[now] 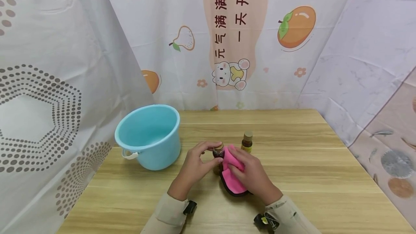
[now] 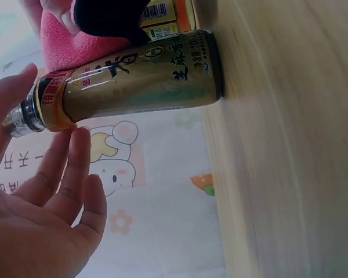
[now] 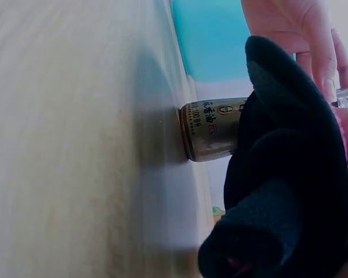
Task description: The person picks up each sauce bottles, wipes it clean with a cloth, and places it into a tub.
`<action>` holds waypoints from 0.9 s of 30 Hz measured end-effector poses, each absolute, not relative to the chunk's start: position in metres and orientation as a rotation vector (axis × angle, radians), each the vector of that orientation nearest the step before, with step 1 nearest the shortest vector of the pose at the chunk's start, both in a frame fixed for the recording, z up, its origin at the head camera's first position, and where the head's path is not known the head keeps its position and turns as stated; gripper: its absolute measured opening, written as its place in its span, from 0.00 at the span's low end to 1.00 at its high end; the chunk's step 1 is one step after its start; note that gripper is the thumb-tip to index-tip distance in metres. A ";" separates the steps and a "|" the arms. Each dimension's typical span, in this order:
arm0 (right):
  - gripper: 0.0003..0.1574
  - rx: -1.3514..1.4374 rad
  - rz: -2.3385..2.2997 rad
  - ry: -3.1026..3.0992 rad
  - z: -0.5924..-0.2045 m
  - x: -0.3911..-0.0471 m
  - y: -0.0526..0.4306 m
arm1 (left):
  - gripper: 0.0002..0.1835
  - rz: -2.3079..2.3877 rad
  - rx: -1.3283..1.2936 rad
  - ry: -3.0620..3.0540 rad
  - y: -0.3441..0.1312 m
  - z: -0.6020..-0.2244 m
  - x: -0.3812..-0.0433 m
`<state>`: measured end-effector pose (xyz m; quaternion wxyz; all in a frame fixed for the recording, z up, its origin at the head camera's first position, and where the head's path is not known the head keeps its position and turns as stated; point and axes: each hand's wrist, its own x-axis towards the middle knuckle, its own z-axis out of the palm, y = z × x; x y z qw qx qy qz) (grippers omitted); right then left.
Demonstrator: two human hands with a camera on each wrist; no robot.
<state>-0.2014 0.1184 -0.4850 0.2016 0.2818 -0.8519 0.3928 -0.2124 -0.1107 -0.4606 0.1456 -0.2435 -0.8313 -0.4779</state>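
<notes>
A sesame oil bottle (image 2: 142,78) with a gold-brown label and clear cap stands upright on the table. My left hand (image 1: 196,161) holds it at the neck, thumb on one side and fingertips on the other. In my right hand (image 1: 252,172) is a bunched cloth (image 1: 234,182), pink on one face and black on the other, pressed against the bottle's side. The cloth hides part of the bottle in the right wrist view. Just behind the right hand stands a second, dark bottle (image 1: 247,142) with a yellow label, its lower part hidden by that hand.
A light blue bucket (image 1: 162,154) with a white handle grip stands to the left of the hands. The wood-grain table (image 1: 312,176) ends at the back against a printed curtain (image 1: 185,68).
</notes>
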 end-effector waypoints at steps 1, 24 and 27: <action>0.37 0.786 1.091 -2.388 -0.485 -0.202 0.118 | 0.24 -1.379 -0.696 -2.400 -0.111 -0.460 -0.212; 0.36 0.706 1.028 -2.620 -0.488 -0.201 0.116 | 0.24 -1.393 -0.657 -2.428 -0.110 -0.463 -0.215; 0.36 0.710 1.021 -2.609 -0.489 -0.201 0.116 | 0.24 -1.394 -0.662 -2.429 -0.110 -0.462 -0.215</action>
